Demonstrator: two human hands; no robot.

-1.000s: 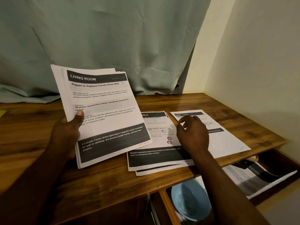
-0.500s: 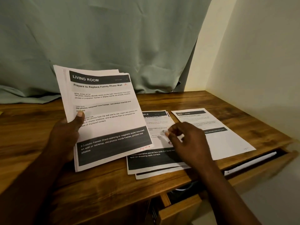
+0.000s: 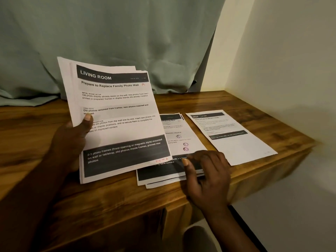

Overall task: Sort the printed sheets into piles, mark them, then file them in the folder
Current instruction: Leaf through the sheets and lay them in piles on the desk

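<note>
Wooden desk, green curtain, cream wall

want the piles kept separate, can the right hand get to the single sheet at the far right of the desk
Probably yes: the right hand rests on the middle pile, just beside the single sheet, which lies flat on the desk with nothing on it.

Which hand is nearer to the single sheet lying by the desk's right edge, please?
Right. The right hand rests on the middle pile beside that sheet; the left hand holds the raised stack farther left.
</note>
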